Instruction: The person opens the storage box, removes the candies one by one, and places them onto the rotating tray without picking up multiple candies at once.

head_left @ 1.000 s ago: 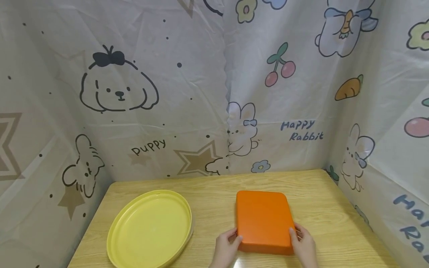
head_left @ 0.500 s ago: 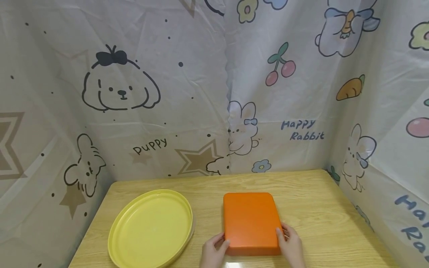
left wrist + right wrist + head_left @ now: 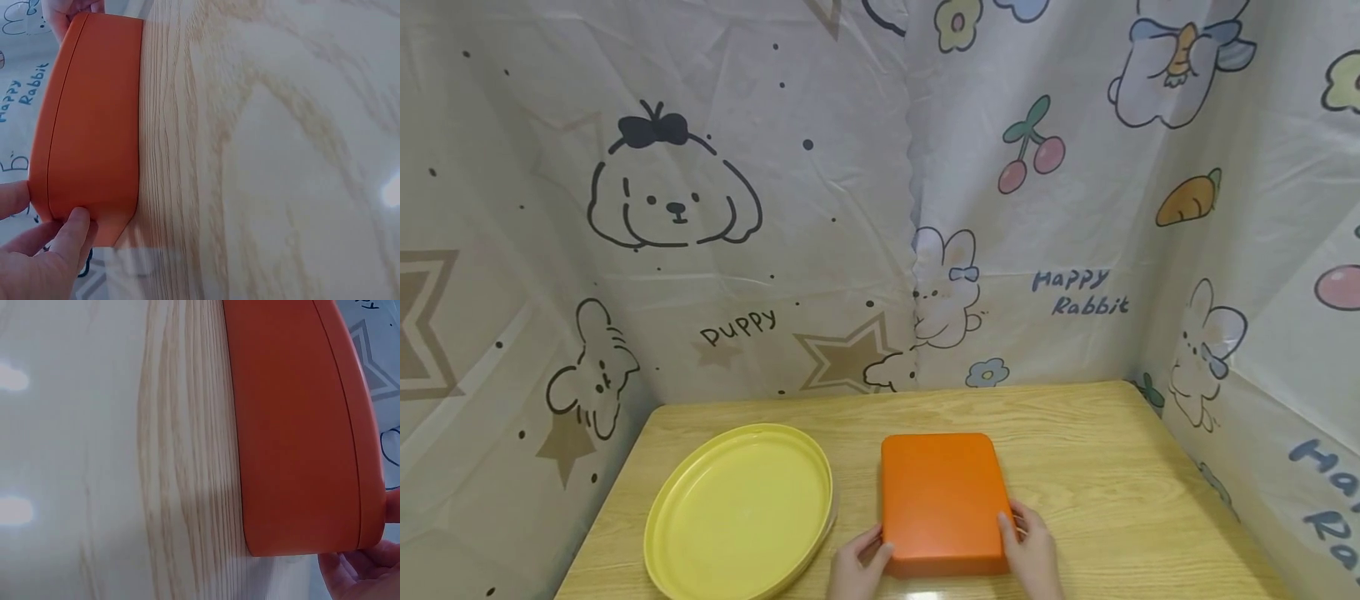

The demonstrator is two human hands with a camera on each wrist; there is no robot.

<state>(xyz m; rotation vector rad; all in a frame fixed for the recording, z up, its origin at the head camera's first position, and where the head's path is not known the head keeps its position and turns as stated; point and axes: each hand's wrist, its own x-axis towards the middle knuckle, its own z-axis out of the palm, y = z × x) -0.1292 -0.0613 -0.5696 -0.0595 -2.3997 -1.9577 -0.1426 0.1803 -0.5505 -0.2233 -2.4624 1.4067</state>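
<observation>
An orange square box [image 3: 947, 500] with rounded corners sits on the wooden table between both hands. A thin seam near its top, seen in both wrist views, marks off a lid. My left hand [image 3: 856, 567] grips its near left corner, thumb on the upper edge and fingers against the side [image 3: 78, 219]. At the near right corner my right hand [image 3: 1033, 550] holds the opposite side, thumb over the top edge. In the right wrist view its fingers [image 3: 334, 572] touch the end wall. The box's underside lies against the tabletop [image 3: 262, 187].
Left of the box lies a large round yellow plate [image 3: 741, 508] with a raised rim, a short gap from my left hand. Fabric walls [image 3: 820, 208] with cartoon prints enclose the table [image 3: 1075, 442] at the back and both sides.
Both hands have moved the orange box left across the table, closer to the yellow plate, keeping their grip on its sides. The plate has stayed in place.
</observation>
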